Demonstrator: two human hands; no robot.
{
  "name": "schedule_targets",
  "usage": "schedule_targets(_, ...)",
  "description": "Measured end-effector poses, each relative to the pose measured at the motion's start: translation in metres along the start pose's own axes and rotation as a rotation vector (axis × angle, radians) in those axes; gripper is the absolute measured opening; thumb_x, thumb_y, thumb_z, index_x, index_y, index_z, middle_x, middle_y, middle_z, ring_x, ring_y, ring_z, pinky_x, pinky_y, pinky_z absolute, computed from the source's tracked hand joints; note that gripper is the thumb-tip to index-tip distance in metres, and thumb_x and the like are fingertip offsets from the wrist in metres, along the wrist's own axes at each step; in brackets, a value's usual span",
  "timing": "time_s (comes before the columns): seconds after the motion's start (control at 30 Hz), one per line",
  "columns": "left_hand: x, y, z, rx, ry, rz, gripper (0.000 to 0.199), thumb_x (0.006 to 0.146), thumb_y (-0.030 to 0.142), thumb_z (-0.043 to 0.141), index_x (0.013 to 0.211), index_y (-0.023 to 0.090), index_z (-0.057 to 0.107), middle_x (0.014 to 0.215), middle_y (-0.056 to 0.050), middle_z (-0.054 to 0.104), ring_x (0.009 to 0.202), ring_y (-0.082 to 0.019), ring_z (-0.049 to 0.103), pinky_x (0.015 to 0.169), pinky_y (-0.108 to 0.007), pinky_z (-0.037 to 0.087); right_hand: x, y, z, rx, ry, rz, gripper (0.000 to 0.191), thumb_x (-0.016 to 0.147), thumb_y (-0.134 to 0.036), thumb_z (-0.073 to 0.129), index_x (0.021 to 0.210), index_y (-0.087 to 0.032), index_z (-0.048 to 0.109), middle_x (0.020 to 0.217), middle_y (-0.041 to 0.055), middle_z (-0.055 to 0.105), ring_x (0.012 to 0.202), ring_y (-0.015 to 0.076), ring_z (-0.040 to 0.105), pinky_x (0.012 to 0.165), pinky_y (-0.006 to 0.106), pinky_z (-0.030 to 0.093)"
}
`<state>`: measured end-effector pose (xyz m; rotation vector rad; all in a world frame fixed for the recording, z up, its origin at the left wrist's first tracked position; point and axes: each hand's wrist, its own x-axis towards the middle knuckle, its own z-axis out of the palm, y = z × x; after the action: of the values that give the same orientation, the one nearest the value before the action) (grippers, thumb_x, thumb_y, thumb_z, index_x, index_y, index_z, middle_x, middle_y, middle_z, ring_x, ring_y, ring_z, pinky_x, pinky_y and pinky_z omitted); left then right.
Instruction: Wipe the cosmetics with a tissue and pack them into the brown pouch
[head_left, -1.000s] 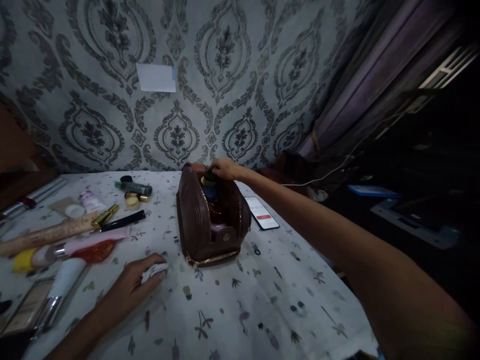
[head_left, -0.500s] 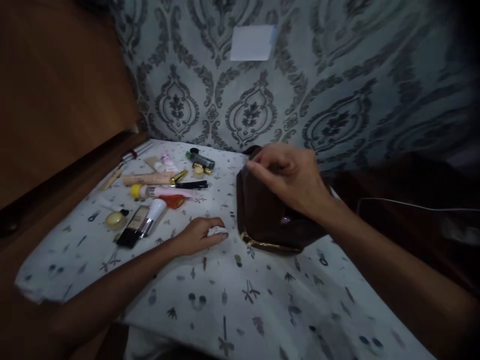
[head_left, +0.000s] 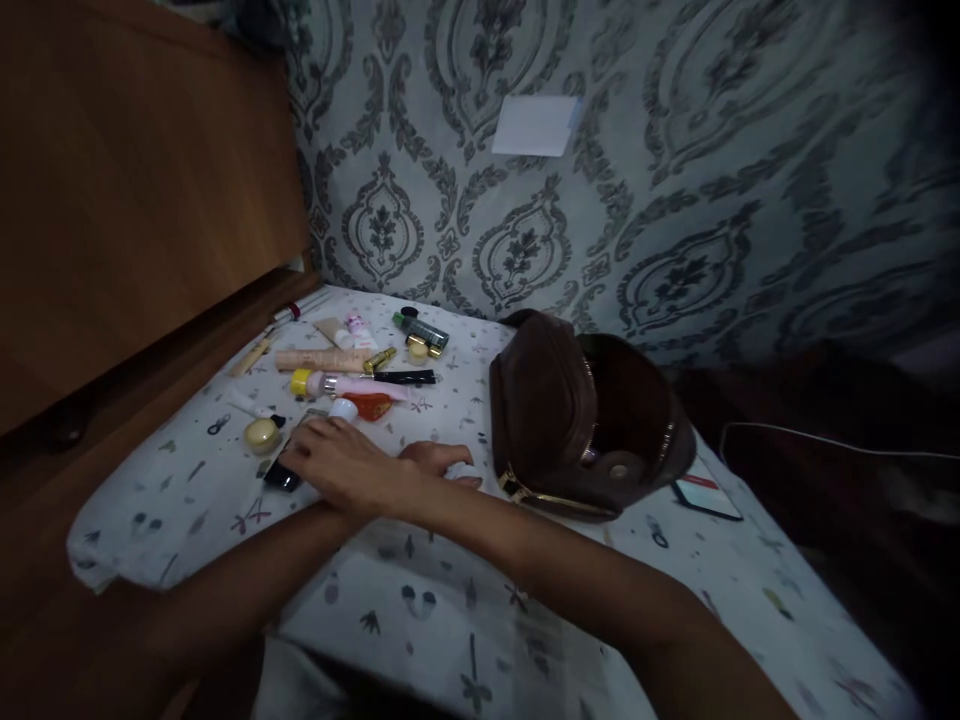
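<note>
My right hand reaches across my left forearm to the cosmetics, its fingers curled over the black-capped compact and the white-handled brush; whether it grips either is unclear. My left hand rests on the cloth, closed on a small white item. Right of it stands an open brown bag with a gold zipper. A round cream-coloured jar lies left of my right hand. Behind are a pink tube with a yellow cap, a beige tube and an orange item.
A phone lies right of the bag, and a white cable runs beyond it. A wooden cabinet borders the left side. Patterned wallpaper with a white switch plate rises behind the patterned cloth.
My right hand has moved left from above the bag to the compact and brush, crossing my left arm. The bag's opening and the phone are now visible. The view has shifted slightly.
</note>
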<state>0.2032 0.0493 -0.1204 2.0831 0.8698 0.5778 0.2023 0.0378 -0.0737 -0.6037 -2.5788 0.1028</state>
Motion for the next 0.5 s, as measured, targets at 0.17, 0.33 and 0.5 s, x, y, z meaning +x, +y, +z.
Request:
schedule_targets(0.17, 0.001, 0.008, -0.003, 0.05, -0.027, 0.032, 0.027, 0.087, 0.044, 0.057, 0.093, 0.021, 0.069, 0.067, 0.005, 0.052, 0.066, -0.013, 0.048, 0.063, -0.023, 0.037, 0.019, -0.003, 0.005, -0.14, -0.268, -0.209, 0.02, 0.092, -0.01, 0.056, 0.105, -0.02, 0.068, 0.113, 0.009, 0.068, 0.107, 0.0244, 0.056, 0.089, 0.041, 0.048)
schedule_targets(0.33, 0.002, 0.012, -0.007, 0.09, -0.065, -0.036, 0.026, 0.086, 0.044, 0.058, 0.091, 0.022, 0.069, 0.067, 0.005, 0.05, 0.069, -0.013, 0.049, 0.064, -0.023, 0.037, 0.024, 0.001, 0.005, -0.149, -0.298, -0.235, 0.022, 0.097, -0.01, 0.049, 0.105, -0.02, 0.067, 0.114, 0.0063, 0.068, 0.111, 0.0223, 0.056, 0.092, 0.04, 0.047)
schedule_targets(0.5, 0.002, 0.002, -0.002, 0.015, 0.002, 0.068, 0.029, 0.087, 0.047, 0.057, 0.092, 0.021, 0.069, 0.063, 0.005, 0.047, 0.063, -0.013, 0.045, 0.06, -0.024, 0.037, 0.015, 0.004, 0.001, -0.134, -0.285, -0.223, 0.026, 0.098, -0.009, 0.047, 0.115, -0.023, 0.061, 0.128, 0.003, 0.065, 0.115, 0.0214, 0.054, 0.09, 0.038, 0.048)
